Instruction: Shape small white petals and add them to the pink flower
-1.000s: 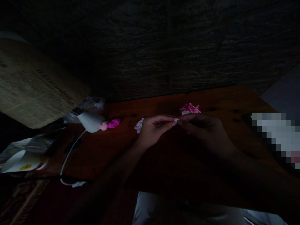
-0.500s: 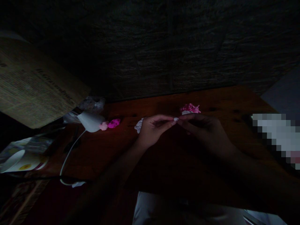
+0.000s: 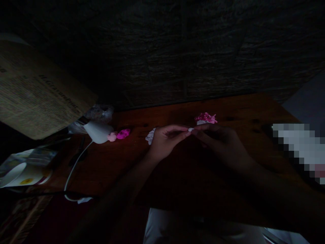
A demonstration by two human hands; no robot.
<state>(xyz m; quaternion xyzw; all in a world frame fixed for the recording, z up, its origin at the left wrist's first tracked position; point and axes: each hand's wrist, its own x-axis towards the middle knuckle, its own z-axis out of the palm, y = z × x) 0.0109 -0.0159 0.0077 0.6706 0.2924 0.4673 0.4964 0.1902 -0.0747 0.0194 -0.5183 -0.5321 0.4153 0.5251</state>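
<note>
My left hand [image 3: 166, 139] and my right hand [image 3: 222, 142] meet fingertip to fingertip above the wooden table. Between them they pinch a tiny white piece [image 3: 190, 129], perhaps of soft clay; the dim light hides its exact kind. Behind the left wrist lies a crumpled white lump [image 3: 150, 136], partly covered by the hand. Beyond the right fingers sits a pink clustered piece [image 3: 206, 118] with a white part [image 3: 203, 122] at its near side. Further left are a bright magenta lump [image 3: 123, 134] and a pale pink lump [image 3: 112, 136], side by side.
A white cone-shaped object [image 3: 98, 132] with a white cord [image 3: 72, 169] stands at the left. Nearby are a printed paper bag [image 3: 48, 91], clear plastic [image 3: 101, 113] and a paper cup [image 3: 30, 174] on its side. A blurred-out screen [image 3: 302, 149] is at the right; a dark wall [image 3: 165, 57] rises behind.
The tiny white piece has shifted slightly between the fingertips, as the right fingers move a little. Everything else stays in place.
</note>
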